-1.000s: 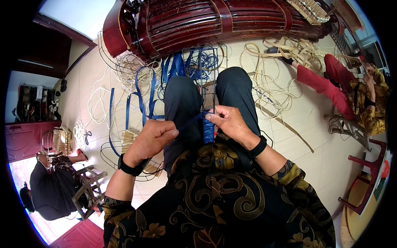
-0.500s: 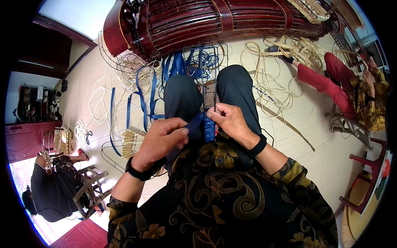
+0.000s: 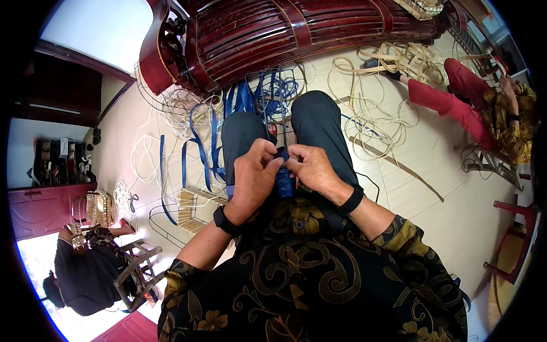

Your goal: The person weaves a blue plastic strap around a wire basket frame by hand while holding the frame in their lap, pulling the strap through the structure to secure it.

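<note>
The left hand (image 3: 254, 175) and right hand (image 3: 313, 171) sit close together, thumbs and forefingers pinching a blue strip (image 3: 281, 153) that shows between their tips. Just on the body side of the fingers is a blue-wrapped piece (image 3: 284, 185); beyond them are the knees (image 3: 316, 111) and, farther off, loose blue ribbons (image 3: 244, 96).

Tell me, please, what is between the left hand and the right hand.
In the head view, a dark blue strip shows between the left hand and the right hand, just above the blue-wrapped piece.
</note>
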`<state>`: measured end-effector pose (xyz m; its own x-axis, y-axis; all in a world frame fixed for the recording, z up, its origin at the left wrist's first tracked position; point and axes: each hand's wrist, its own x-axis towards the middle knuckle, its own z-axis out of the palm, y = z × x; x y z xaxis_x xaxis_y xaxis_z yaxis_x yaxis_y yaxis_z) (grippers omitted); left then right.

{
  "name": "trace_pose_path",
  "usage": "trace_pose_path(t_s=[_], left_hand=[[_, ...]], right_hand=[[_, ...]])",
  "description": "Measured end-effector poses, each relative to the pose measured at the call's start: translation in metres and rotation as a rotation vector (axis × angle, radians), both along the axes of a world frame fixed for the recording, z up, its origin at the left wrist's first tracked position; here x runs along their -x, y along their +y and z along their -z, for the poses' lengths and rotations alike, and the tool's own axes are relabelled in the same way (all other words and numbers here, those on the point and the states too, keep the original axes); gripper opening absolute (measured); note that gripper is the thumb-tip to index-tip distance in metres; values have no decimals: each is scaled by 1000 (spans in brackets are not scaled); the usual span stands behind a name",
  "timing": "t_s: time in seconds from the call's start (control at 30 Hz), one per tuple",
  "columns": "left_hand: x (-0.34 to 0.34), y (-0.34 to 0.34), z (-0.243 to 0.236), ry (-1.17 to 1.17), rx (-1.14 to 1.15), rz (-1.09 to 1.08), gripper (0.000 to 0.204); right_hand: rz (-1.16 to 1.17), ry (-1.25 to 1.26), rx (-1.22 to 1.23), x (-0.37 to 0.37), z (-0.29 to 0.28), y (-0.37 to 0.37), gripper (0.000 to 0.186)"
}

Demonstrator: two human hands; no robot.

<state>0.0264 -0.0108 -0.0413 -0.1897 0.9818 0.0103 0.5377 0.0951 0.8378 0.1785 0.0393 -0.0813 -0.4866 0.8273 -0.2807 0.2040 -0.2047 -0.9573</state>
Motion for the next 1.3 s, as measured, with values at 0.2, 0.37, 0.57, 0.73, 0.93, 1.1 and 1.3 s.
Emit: trace_pose_path(t_s=[0.2, 0.37, 0.57, 0.73, 0.93, 1.1, 1.3], left_hand=[[-2, 7, -8, 178, 112, -121, 27], [5, 14, -5, 228, 247, -87, 22], [2, 15, 3, 418, 151, -72, 24], [-11, 16, 7, 493, 77, -70, 31], [-2, 0, 2, 337, 88, -95, 51], [2, -28, 0, 407, -135, 17, 23], [-6, -7, -3, 181, -63, -31, 7]], right_hand=[[-25, 6, 7, -3, -2, 2, 12], [-46, -5, -76, -4, 3, 4, 11], [-40, 81, -159, -6, 10, 8, 16], [34, -16, -195, -1, 10, 11, 19], [45, -272, -404, 12, 8, 11, 21], [36, -248, -435, 16, 13, 10, 19], [-55, 11, -134, -5, 0, 13, 29]])
